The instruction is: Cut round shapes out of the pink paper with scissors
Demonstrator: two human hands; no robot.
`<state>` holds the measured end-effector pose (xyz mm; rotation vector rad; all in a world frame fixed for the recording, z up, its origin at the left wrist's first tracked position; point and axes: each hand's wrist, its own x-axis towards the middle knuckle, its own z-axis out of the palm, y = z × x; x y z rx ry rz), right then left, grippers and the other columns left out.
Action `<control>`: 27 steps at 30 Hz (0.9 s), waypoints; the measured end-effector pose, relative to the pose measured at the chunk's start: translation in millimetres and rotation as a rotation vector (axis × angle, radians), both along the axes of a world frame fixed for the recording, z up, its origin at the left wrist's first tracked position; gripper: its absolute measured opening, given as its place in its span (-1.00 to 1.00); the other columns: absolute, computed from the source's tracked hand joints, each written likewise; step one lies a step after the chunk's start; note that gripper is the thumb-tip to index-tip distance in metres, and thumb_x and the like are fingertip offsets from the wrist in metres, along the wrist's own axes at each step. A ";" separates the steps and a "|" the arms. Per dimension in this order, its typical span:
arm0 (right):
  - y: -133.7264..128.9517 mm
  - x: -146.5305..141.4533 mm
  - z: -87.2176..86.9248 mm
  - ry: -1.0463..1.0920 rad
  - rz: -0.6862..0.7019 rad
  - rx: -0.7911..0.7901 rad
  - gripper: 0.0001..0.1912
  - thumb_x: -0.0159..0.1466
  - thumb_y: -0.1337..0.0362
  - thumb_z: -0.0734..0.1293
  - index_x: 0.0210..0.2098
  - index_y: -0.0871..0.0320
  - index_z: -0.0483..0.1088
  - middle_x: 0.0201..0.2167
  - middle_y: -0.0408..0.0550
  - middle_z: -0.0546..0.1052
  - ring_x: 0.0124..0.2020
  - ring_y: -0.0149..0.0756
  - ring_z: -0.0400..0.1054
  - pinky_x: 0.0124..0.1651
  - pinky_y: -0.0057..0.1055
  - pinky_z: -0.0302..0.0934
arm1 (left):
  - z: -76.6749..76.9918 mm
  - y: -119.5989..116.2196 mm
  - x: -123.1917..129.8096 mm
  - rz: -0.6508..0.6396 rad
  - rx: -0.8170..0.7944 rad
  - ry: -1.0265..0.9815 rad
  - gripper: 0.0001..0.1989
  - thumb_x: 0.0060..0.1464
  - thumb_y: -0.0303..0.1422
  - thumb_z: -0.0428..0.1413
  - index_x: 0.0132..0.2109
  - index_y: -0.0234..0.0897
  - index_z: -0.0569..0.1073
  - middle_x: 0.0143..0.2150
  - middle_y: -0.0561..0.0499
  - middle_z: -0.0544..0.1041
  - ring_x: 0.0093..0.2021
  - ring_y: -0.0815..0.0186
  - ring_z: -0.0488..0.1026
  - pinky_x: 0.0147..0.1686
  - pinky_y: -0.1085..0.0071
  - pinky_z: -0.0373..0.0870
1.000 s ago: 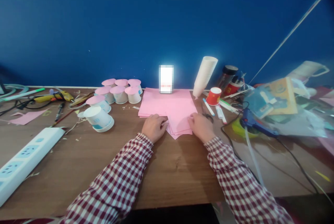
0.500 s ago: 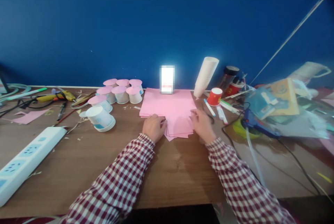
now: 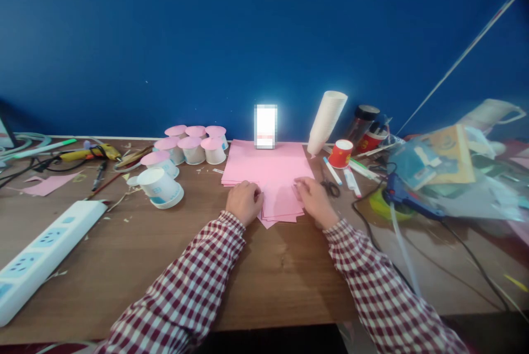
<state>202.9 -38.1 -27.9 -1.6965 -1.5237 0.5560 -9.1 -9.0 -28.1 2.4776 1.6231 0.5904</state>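
Brown wooden worktop [image 3: 268,288]. Small pile of pink paper sheets [image 3: 281,204] between the left hand [image 3: 243,202], curled at its 9 o'clock edge, and the right hand [image 3: 314,200], loosely bent at 3 o'clock; firmness of grip indeterminable. Beyond, towards 12 o'clock: larger pink paper stack [image 3: 264,164].

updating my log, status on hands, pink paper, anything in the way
Left hand, right hand at opposite sides of small pink paper sheets; edges uneven, overlapping larger pink paper stack; black-handled scissors beside right hand.

Small pink sheets [image 3: 281,202] lie flat in a loose pile (corners fanned unevenly), overlapping the near edge of larger pink paper [image 3: 266,164].
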 end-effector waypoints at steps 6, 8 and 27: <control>1.5 -2.6 -7.3 0.078 0.036 -0.003 -0.72 0.30 0.26 0.14 -0.12 0.21 0.40 -0.22 0.07 0.55 -0.36 -0.30 0.46 -0.26 -0.34 0.38 | -0.7 1.2 -0.2 -0.013 -0.033 -0.095 -0.86 0.06 -0.36 0.02 -0.28 -0.25 0.46 -0.33 -0.05 0.52 -0.29 0.22 0.43 -0.28 0.32 0.31; 0.5 -3.4 -7.1 0.094 0.054 0.004 -0.72 0.30 0.24 0.15 -0.13 0.22 0.40 -0.22 0.07 0.54 -0.38 -0.31 0.46 -0.29 -0.35 0.39 | -3.2 1.7 -0.3 -0.038 -0.042 -0.151 -0.82 0.06 -0.39 0.01 -0.20 -0.25 0.47 -0.30 -0.04 0.54 -0.28 0.23 0.45 -0.26 0.33 0.33; -5.1 -10.8 -3.1 -0.315 0.105 0.159 -0.72 0.32 0.36 0.14 -0.07 0.24 0.40 -0.10 0.10 0.50 -0.04 -0.22 0.37 0.05 -0.32 0.22 | 1.1 -2.3 -1.1 0.067 0.047 -0.011 -0.67 0.16 -0.22 -0.05 -0.06 -0.25 0.49 -0.30 -0.08 0.59 -0.19 0.10 0.46 -0.19 0.24 0.33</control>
